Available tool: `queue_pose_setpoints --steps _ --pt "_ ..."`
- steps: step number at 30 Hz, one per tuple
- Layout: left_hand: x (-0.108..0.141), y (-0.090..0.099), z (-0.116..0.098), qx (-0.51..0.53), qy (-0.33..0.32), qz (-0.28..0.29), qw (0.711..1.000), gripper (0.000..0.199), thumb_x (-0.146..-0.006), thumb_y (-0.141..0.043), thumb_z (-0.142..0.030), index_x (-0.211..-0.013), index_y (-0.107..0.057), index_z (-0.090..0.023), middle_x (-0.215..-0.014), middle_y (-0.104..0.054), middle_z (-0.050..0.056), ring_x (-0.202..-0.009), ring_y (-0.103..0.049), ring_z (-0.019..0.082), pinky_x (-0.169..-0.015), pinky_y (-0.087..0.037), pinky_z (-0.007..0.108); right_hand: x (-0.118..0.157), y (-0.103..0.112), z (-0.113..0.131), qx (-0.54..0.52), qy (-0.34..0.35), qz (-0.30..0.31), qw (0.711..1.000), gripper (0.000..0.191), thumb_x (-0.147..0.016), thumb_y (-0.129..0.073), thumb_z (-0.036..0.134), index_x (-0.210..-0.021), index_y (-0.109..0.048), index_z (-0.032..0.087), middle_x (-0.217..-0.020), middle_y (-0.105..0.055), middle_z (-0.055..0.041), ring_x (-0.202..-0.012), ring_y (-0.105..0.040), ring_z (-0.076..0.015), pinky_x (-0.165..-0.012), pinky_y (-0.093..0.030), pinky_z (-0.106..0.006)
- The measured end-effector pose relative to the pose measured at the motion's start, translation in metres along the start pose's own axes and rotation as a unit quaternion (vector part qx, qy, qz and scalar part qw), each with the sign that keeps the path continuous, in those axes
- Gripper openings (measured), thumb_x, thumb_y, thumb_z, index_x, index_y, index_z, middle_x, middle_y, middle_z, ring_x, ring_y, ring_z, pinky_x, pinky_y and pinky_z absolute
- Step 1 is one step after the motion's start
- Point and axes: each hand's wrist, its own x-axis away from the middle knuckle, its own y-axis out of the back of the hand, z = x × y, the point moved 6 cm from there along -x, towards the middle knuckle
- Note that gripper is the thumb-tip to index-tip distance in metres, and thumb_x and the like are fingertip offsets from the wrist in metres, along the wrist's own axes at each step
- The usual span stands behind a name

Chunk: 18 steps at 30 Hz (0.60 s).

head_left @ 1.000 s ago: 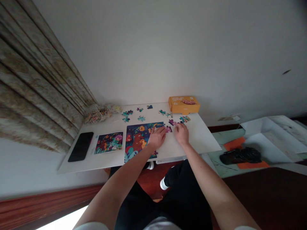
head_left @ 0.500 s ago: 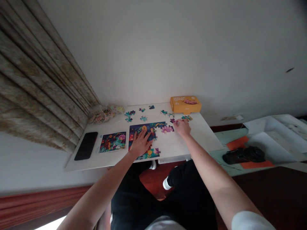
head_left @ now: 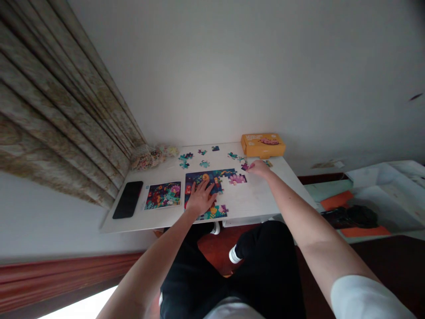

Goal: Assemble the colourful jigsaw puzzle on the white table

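A partly assembled, colorful puzzle [head_left: 212, 213] lies flat beside a joined pink section [head_left: 238, 179], a purple piece [head_left: 245, 167] just beyond.

Puzzle [head_left: 214, 212] — partly hidden, curtain [head_left: 66, 102] — cut off

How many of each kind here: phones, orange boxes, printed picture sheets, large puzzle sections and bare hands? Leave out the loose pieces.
Smartphone: 1
Orange puzzle box: 1
Printed picture sheet: 1
Large puzzle section: 1
Bare hands, left hand and right hand: 2
Total: 6
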Motion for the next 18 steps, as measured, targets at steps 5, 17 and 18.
queue_pose_setpoints --steps 5,17,18 --pt "-0.001 0.002 -0.001 0.011 -0.001 -0.001 1.000 0.047 -0.106 -0.048 -0.045 -0.148 -0.058 -0.027 -0.160 -0.053 0.011 -0.150 -0.046 0.030 -0.128 -0.026 0.062 0.020 -0.004 0.005 -0.170 0.001 -0.045 0.984 0.026 -0.067 -0.085 0.034 -0.082 -0.068 0.021 -0.072 -0.071 0.0008 -0.069 -0.066 -0.0191 -0.068 -0.048 -0.029" --pt "0.000 -0.001 0.001 0.017 -0.004 -0.013 1.000 0.046 -0.105 -0.049 -0.040 -0.148 -0.058 -0.025 -0.159 -0.053 0.012 -0.151 -0.045 0.031 -0.128 -0.026 0.063 0.104 -0.011 0.005 -0.453 0.062 0.006 0.889 0.063 -0.062 -0.090 0.062 -0.106 -0.073 0.019 -0.080 -0.074 -0.0035 -0.073 -0.069 -0.0201 -0.066 -0.054 -0.031" --pt "0.000 -0.001 0.001 0.017 -0.003 -0.015 1.000 0.046 -0.105 -0.049 -0.040 -0.148 -0.058 -0.025 -0.159 -0.053 0.012 -0.151 -0.045 0.030 -0.128 -0.026 0.062 0.108 -0.015 0.005 -0.447 0.070 0.008 0.892 0.061 -0.061 -0.090 0.063 -0.100 -0.074 0.019 -0.080 -0.075 -0.0046 -0.075 -0.070 -0.0216 -0.070 -0.056 -0.033"
